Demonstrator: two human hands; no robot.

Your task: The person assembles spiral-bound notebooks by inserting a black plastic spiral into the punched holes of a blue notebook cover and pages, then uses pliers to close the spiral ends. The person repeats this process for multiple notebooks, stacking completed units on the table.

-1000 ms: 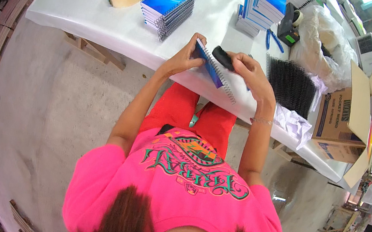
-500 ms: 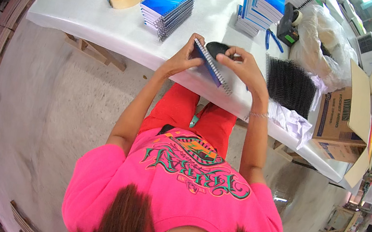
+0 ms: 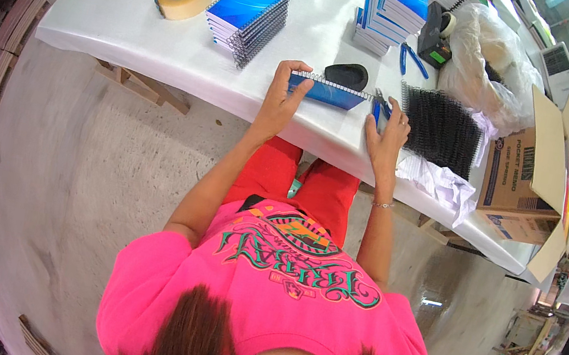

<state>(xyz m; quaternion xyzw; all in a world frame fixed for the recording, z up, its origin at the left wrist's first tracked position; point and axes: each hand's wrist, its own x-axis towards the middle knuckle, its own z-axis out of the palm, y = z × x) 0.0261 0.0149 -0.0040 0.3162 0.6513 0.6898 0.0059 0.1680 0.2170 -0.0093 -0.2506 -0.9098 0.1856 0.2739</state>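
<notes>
My left hand (image 3: 280, 105) grips one end of a blue spiral notebook (image 3: 326, 93), thumb on its cover and its wire coil along the upper edge. At the coil's other end, my right hand (image 3: 386, 140) holds a pair of blue-handled pliers (image 3: 379, 108), their jaws close to the wire. Just behind the notebook lies a black oval pad (image 3: 347, 75). Right of my right hand is a pile of black wire coils (image 3: 441, 132).
A stack of blue notebooks (image 3: 247, 12) stands left of centre, another stack (image 3: 390, 16) farther right. Other blue pliers (image 3: 414, 62) lie beside it. A tape roll (image 3: 183, 1), a clear plastic bag (image 3: 481, 49), crumpled white paper (image 3: 438, 181) and an open cardboard box (image 3: 517, 182) surround the work.
The notebook has turned from steeply slanted to nearly level, with its blue cover facing me. My right hand has moved right and down from the coil and now holds the pliers.
</notes>
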